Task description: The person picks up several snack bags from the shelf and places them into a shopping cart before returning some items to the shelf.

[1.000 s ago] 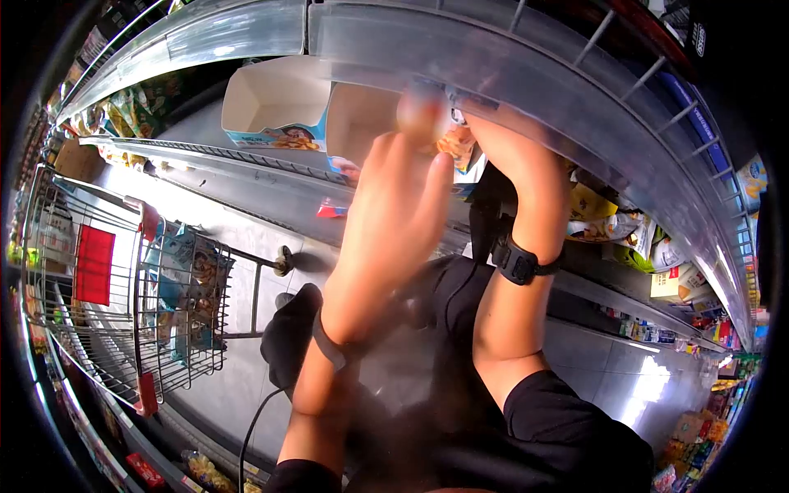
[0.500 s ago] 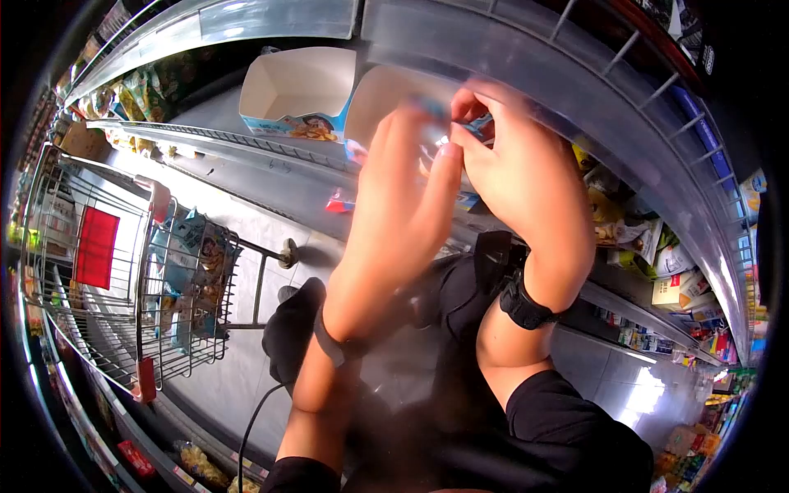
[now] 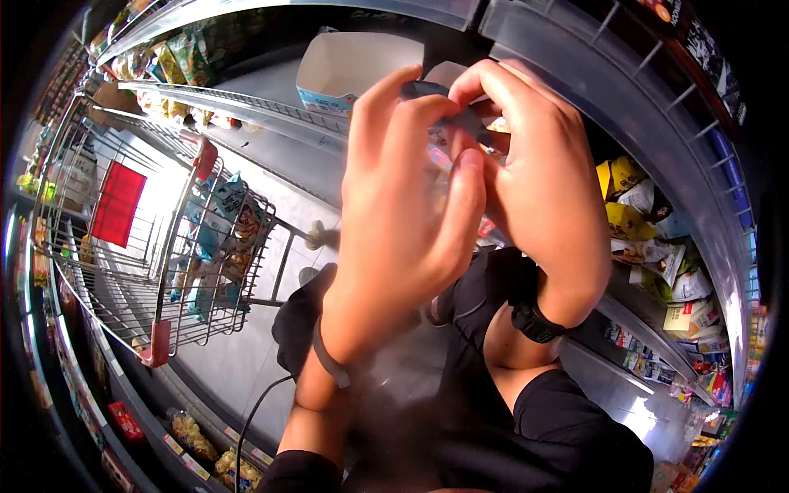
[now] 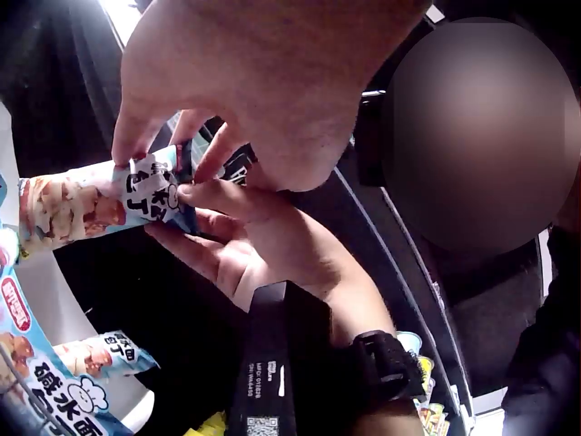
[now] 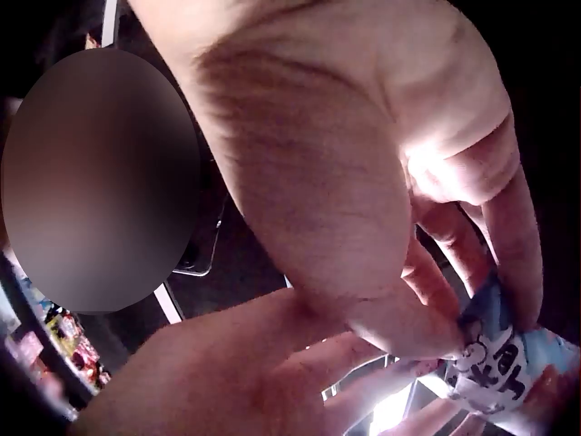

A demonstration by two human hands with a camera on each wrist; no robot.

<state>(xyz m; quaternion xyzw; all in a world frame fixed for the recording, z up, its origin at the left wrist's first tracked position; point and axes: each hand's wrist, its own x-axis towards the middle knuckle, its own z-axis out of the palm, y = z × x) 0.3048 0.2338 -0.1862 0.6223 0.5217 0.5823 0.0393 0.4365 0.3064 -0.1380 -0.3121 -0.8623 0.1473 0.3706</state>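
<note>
Between both hands is a small blue-and-white snack packet (image 4: 109, 202) with a food picture and dark characters; its printed end (image 5: 490, 372) shows in the right wrist view. My left hand (image 3: 403, 197) grips it from above, fingertips (image 4: 136, 150) bent over its edge. My right hand (image 3: 542, 164) pinches the dark blue end between thumb and fingers, the hands close together. In the head view the fingers hide most of the packet. Similar packets (image 4: 95, 352) lie in a pale box below it in the left wrist view.
A shopping cart (image 3: 156, 349) with blue bags (image 3: 218, 238) stands on the left. An open carton (image 3: 357, 70) is on the shelf beyond my hands. Clear shelf panels (image 3: 567, 70) curve overhead, with snack bags (image 3: 629, 222) at the right.
My right hand has come back from under the clear panel to the packet beside my left hand. The head view has shifted, with the cart and carton now farther right.
</note>
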